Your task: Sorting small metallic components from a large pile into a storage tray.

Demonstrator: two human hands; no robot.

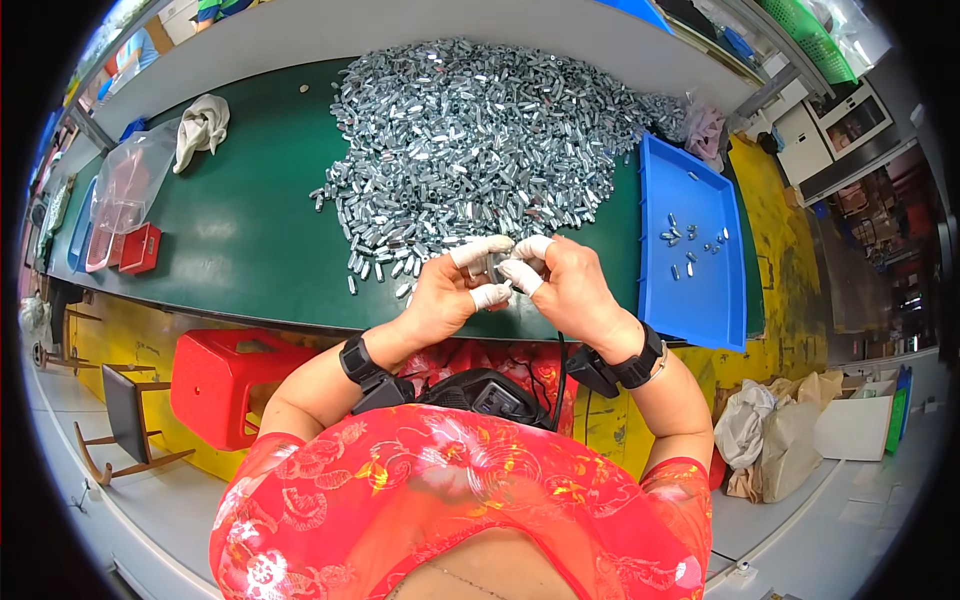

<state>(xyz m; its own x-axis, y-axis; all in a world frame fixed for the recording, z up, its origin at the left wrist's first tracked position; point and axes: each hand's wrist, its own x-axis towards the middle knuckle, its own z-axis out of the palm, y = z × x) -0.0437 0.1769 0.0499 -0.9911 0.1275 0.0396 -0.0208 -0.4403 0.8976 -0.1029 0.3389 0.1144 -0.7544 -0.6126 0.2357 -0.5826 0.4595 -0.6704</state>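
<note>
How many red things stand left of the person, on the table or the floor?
2. A small red box sits on the green table near its left end; a red plastic stool stands on the floor below the table edge. Others may be hidden.

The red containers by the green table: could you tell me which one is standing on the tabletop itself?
The small red box at the table's left end, beside the clear plastic bag. The larger red crate stands lower, below the table's front edge.

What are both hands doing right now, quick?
Left hand: closed, its white-capped fingers pinching a small silver metal cylinder.
Right hand: closed, its fingers pinching the same cylinder from the other side.
</note>
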